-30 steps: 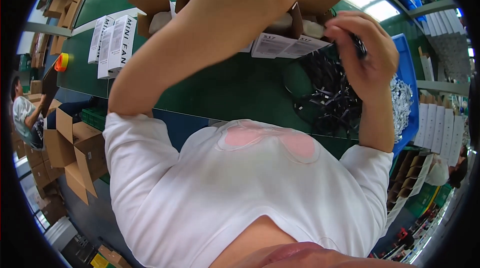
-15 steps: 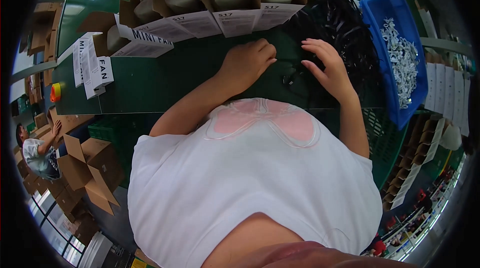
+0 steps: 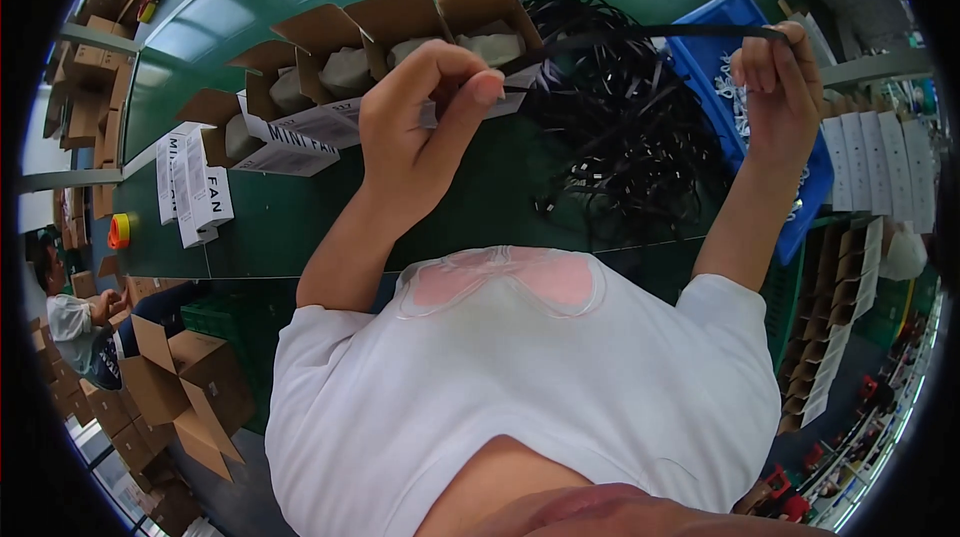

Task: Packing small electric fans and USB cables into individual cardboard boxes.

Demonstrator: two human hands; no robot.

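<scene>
A flat black strap (image 3: 650,32) stretches in a nearly straight line between my two raised hands, above the table. My left hand (image 3: 420,127) pinches its left end between thumb and fingers, in front of the open boxes. At the other end my right hand (image 3: 782,87) grips the strap with curled fingers, over the blue bin (image 3: 812,199). Below the strap lies a tangled pile of black straps (image 3: 640,127) with small silvery end pieces. White hooks or clips (image 3: 733,87) fill the bin, partly hidden by my right arm.
Several open white boxes (image 3: 290,135) with wrapped contents stand along the back left of the green table (image 3: 440,227). Narrow white cartons (image 3: 190,192) and an orange tape roll (image 3: 120,231) are farther left. An empty brown carton (image 3: 200,377) and a co-worker (image 3: 80,322) are beyond.
Both hands have risen from the tabletop and spread apart, with a black strap now drawn between them. My right hand has closed on it. The view has shifted slightly.
</scene>
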